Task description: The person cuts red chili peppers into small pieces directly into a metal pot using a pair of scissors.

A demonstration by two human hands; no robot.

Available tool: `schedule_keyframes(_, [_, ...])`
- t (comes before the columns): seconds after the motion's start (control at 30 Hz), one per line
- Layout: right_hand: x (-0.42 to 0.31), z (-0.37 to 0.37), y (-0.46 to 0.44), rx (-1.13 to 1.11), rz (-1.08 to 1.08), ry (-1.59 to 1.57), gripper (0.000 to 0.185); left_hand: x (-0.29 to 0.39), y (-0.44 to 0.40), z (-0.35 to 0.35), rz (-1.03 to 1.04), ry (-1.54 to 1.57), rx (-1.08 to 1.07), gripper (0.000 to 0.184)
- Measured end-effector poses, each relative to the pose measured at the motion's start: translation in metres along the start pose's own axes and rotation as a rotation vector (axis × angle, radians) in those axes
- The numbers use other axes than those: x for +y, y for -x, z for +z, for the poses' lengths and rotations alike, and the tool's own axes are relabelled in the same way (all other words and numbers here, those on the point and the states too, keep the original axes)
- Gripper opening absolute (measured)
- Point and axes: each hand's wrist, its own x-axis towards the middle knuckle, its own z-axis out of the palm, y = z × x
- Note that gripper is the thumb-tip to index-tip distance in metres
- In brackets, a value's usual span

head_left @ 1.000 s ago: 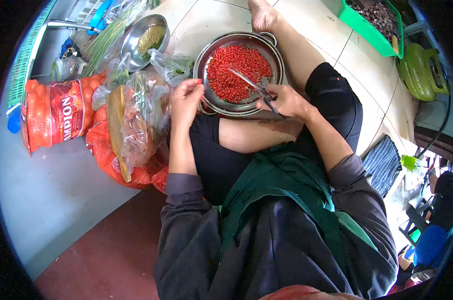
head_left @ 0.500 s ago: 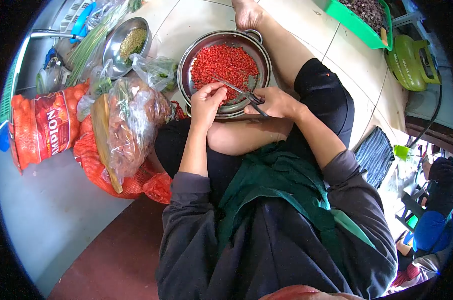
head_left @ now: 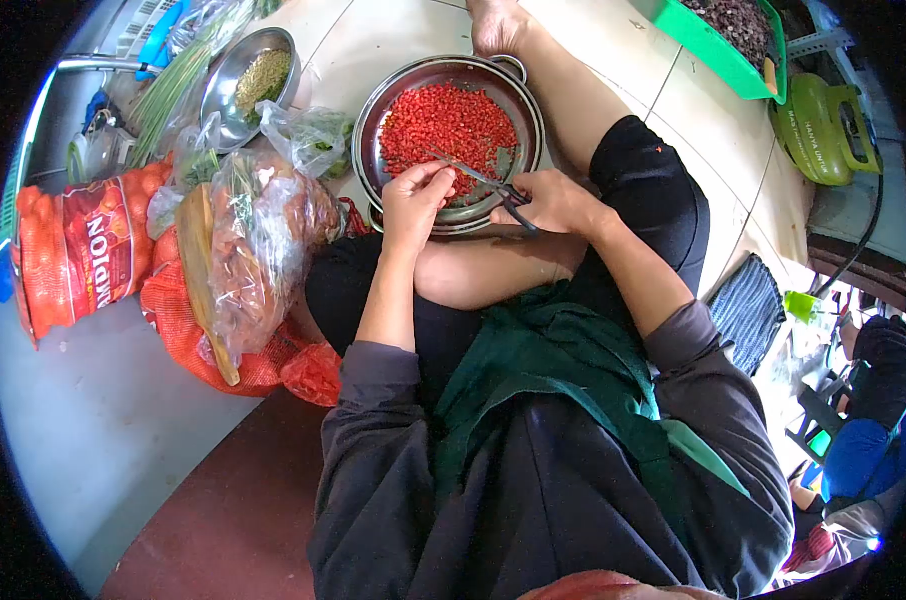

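A round metal pot (head_left: 366, 130) holds many small cut red pieces (head_left: 443, 122), which look like chili. My right hand (head_left: 553, 202) grips dark-handled scissors (head_left: 483, 180) whose blades reach over the near part of the pot. At the pot's near left rim, my left hand (head_left: 413, 207) is closed in a pinch beside the blades. Whatever lies between its fingertips is too small to make out.
Left of the pot lie a clear plastic bag (head_left: 258, 260), a wooden board (head_left: 195, 260), a red net sack (head_left: 78, 255) and a steel bowl (head_left: 285, 85). A green basket (head_left: 713, 60) and green gas cylinder (head_left: 818, 130) stand at the upper right. A person (head_left: 858, 445) is partly visible at far right.
My left hand has moved right from the pot's left side to the scissor blades. The red piece seen at its fingertips earlier is no longer distinct. The whole view has shifted slightly.
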Motion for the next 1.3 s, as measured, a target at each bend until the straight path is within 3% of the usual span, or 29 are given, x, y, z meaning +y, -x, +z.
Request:
schedule_keyframes(0.07, [-0.003,-0.003,0.002,0.001,-0.005,0.041,0.045,-0.002,0.0,-0.002,-0.01,-0.012,-0.018,0.018])
schedule_keyframes(0.27, [0.008,0.001,-0.003,0.035,0.025,0.05,0.042,-0.002,0.001,-0.003,0.007,-0.032,-0.007,0.017])
schedule_keyframes(0.67, [-0.002,-0.002,0.001,0.014,0.066,0.113,0.05,-0.004,-0.001,0.001,0.003,0.01,-0.016,0.015])
schedule_keyframes(0.97, [0.0,-0.004,0.004,0.059,0.028,-0.011,0.047,-0.002,-0.003,-0.004,-0.061,0.078,0.015,0.018])
schedule_keyframes(1.3, [-0.002,-0.003,0.003,0.014,0.037,0.057,0.045,-0.011,-0.005,-0.003,-0.027,0.091,-0.028,0.014])
